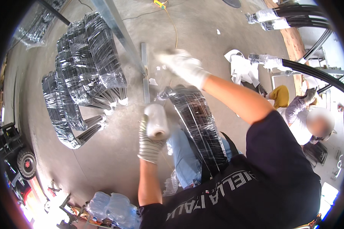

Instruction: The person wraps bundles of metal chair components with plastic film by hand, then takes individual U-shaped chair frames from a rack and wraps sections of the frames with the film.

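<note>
My left hand (150, 145), in a striped work glove, is closed around a roll of clear stretch film (156, 119); the open end of its core faces me. Just right of the roll, a bundle of long black strips (198, 118) wrapped in shiny film leans against my jeans (183, 156). A loose tuft of film shows at its far end. Beyond that end, my gloved right hand (187, 69) is stretched out over the floor. Motion smears its fingers, so their grip and anything in them cannot be made out.
Several film-wrapped black bundles (91, 57) lie stacked on the floor at left. A metal post (120, 32) rises beside them. A yellow cord (173, 23) crosses the floor ahead. Another person (298, 114) is at right, near racks with black tubes (313, 72).
</note>
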Available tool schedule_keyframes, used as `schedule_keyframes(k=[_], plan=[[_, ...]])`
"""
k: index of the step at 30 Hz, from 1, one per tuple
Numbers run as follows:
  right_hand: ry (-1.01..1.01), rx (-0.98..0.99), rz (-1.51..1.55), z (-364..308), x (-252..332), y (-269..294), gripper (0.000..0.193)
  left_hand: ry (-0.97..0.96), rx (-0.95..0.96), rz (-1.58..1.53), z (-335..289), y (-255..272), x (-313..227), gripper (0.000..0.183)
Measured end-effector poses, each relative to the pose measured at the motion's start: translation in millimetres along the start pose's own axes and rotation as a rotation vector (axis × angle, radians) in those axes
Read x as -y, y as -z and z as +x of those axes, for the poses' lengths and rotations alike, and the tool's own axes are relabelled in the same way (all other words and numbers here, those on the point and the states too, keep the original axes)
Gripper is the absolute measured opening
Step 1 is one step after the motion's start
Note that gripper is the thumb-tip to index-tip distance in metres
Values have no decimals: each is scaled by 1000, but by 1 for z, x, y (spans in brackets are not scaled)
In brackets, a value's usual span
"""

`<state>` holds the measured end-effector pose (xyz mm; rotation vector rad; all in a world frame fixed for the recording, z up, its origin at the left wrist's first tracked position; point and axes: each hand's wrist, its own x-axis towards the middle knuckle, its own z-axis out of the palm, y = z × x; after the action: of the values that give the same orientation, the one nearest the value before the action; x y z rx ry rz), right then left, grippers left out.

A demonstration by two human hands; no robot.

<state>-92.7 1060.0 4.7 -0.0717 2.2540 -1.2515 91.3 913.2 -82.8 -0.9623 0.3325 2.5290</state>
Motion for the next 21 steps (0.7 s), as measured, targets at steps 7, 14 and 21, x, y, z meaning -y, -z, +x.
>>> schedule_keyframes(k=[7,14,21], plan=[[-773,277,1299,-123,-142,-4,30,325,191,-346,46,-15,118,41],[-696,124,1302,-112,-159,65,28,414,522,-2,132,-45,182,36],[-389,-3,816,-22,-79,148,35,-551,589,1637,137,-68,118,21]])
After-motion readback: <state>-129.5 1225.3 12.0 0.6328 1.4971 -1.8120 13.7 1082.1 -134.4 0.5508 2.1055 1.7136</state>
